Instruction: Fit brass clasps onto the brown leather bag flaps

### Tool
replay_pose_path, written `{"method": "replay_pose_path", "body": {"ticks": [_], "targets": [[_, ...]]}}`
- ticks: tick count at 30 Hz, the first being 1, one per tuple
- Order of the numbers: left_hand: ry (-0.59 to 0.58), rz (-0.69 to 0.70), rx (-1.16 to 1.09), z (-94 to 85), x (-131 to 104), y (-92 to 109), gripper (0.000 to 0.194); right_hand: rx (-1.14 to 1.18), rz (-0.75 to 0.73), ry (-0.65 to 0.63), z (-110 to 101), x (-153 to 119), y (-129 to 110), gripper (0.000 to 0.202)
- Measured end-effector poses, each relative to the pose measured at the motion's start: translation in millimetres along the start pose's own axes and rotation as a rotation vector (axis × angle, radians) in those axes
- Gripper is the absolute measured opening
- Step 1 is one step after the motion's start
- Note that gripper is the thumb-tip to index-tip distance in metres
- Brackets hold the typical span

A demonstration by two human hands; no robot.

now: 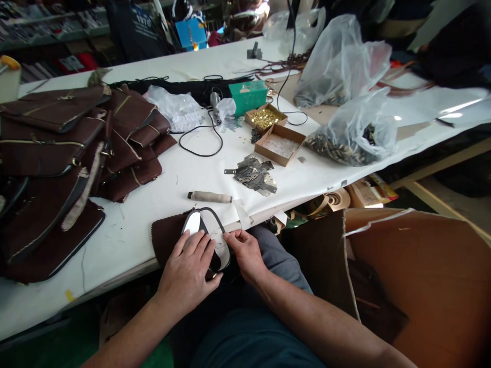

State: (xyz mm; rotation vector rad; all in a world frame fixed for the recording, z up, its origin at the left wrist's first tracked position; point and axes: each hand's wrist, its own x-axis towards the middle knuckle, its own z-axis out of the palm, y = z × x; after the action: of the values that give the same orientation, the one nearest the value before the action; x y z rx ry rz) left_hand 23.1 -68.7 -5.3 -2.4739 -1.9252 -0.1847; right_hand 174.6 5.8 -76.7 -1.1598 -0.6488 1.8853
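Note:
A dark brown leather bag piece (pixel 164 234) lies at the table's near edge, with a white and grey curved part rimmed by a thin black edging (pixel 215 216). My left hand (pixel 186 273) rests on the white part, its fingers stretched out and slightly spread. At the right side of the curve, my right hand (pixel 245 251) pinches the black edging between thumb and fingertips. Just beyond the piece lies a cloth-wrapped stick-like tool (pixel 210 197) with a dark end. The underside of the bag piece is hidden by my left hand and forearm.
Several brown leather bags (pixel 49 168) are piled at left. Flat metal plates (pixel 255 175), a box of gold-coloured pieces (pixel 265 117), another cardboard box (pixel 280 145) and a green box (pixel 248 97) stand ahead. Filled plastic bags (pixel 355 130) lie right; a large carton (pixel 422 266) stands beside me.

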Motion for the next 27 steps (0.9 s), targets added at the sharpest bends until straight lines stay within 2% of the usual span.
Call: {"method": "replay_pose_path", "body": {"ticks": [5, 7, 10, 13, 16, 17, 19, 22, 27], "targets": [[0.074, -0.012, -0.063, 13.9, -2, -10, 0.056, -0.098, -0.01, -0.008, -4, 4, 1, 0.039], [0.106, -0.007, -0.094, 19.4, -3, -13, 0.057, -0.203, 0.018, -0.064, -10, 3, -8, 0.039], [0.135, 0.003, -0.138, 26.6, -4, -17, 0.058, -0.51, -0.01, -0.182, -21, 3, -38, 0.034], [0.153, 0.002, -0.165, 31.3, -4, -19, 0.062, -0.866, -0.266, -0.138, -23, 18, -86, 0.026], [0.179, 0.0, -0.178, 33.9, -4, -19, 0.062, -1.228, -0.608, -0.072, -3, 60, -137, 0.017], [0.193, 0.002, -0.182, 34.7, -4, -19, 0.062, -1.37, -0.666, -0.035, 8, 78, -150, 0.017], [0.219, 0.004, -0.192, 36.3, -6, -19, 0.063, -1.649, -0.648, -0.028, 30, 114, -167, 0.025], [0.229, -0.004, -0.209, 36.9, -7, -20, 0.065, -1.807, -0.597, -0.067, 58, 154, -174, 0.028], [0.175, -0.012, -0.222, 28.2, -8, -22, 0.067, -1.886, -0.495, -0.094, 81, 182, -175, 0.019]]}}
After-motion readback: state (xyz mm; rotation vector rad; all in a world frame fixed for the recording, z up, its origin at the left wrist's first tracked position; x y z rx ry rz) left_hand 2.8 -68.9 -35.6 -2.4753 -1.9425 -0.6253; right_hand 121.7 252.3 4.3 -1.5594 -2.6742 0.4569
